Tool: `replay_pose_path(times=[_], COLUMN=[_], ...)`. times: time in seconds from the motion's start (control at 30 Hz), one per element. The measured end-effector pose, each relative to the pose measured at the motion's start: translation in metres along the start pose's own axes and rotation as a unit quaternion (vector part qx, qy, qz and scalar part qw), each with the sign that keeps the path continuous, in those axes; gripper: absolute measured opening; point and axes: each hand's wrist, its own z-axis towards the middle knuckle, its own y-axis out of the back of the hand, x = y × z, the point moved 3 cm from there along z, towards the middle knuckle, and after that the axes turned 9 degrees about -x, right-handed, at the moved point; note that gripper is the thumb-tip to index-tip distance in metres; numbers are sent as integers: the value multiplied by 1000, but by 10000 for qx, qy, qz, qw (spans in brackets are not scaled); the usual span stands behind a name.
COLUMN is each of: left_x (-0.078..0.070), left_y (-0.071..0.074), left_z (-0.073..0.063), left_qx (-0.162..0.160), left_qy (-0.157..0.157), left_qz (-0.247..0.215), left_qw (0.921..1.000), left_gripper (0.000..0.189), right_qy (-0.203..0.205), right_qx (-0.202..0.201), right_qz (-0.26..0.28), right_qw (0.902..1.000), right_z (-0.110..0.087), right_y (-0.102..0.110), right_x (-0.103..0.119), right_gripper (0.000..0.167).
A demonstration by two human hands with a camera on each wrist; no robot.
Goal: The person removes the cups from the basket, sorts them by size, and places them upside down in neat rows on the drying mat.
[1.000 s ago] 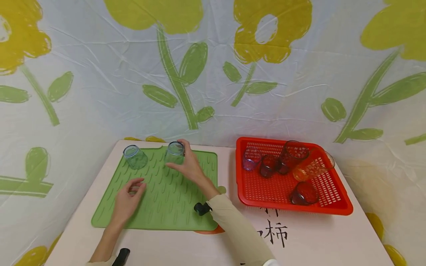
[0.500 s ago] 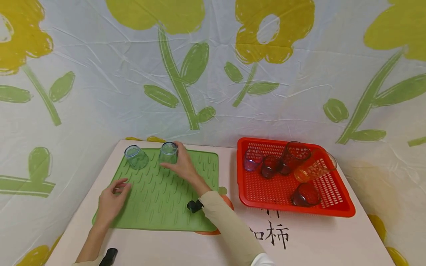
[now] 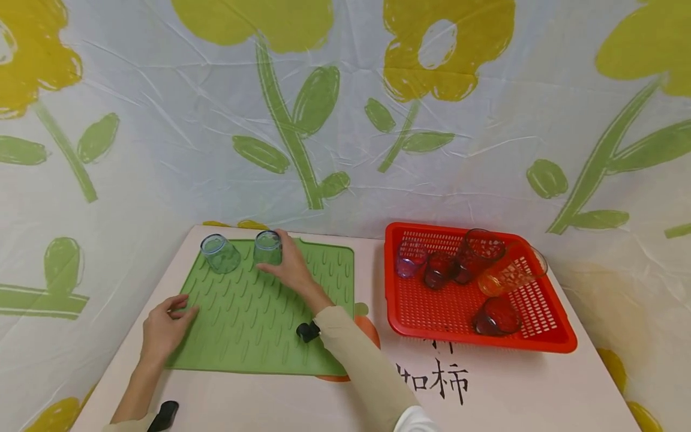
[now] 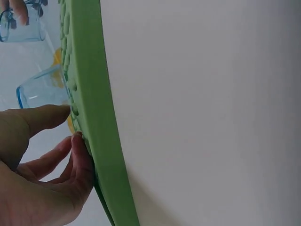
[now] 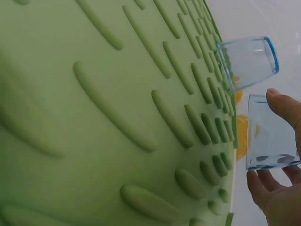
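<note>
My right hand (image 3: 294, 261) grips a light blue glass tumbler (image 3: 267, 247) by its side, thumb in front and fingers behind. The tumbler is upright over the back of a green ribbed mat (image 3: 259, 327). To its left a second light blue tumbler (image 3: 221, 255) stands on the mat's back left corner, a small gap apart. My left hand (image 3: 164, 327) is over the mat's left edge, fingers loosely bent and holding nothing. In the left wrist view its thumb (image 4: 49, 117) and fingertips overlap that edge. The right wrist view shows the held tumbler (image 5: 270, 134) between thumb and fingers.
A red plastic basket (image 3: 396, 312) sits on the right of the pale table (image 3: 486, 390). Inside it lie a purple glass (image 3: 410, 258), an amber glass (image 3: 507, 276) and several dark red ones. A flower-printed cloth (image 3: 216, 90) hangs behind the table.
My right hand has moved left with the tumbler, nearer the other one. My left hand has drawn back left and toward me, to the mat's edge.
</note>
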Motion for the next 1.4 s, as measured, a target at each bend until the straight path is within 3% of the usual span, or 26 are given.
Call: replay_pose_path(times=[0.2, 0.4, 0.7, 1.4], left_x=[0, -2, -3, -1], left_y=[1, 2, 0, 0], left_z=[1, 3, 5, 1], left_qx=[377, 497, 462, 496], left_qy=[118, 104, -56, 150], left_qz=[59, 164, 128, 141], left_qw=[9992, 9986, 9988, 9986], left_gripper=[51, 49, 47, 47], right_qy=[-123, -114, -404, -286], right_qx=[80, 75, 122, 304], right_qz=[-133, -316, -334, -379], right_qw=[9998, 9994, 9986, 9984], right_z=[4, 8, 11, 11], right_y=[-8, -19, -32, -40], right_x=[3, 6, 2, -3], right_gripper=[90, 90, 87, 89])
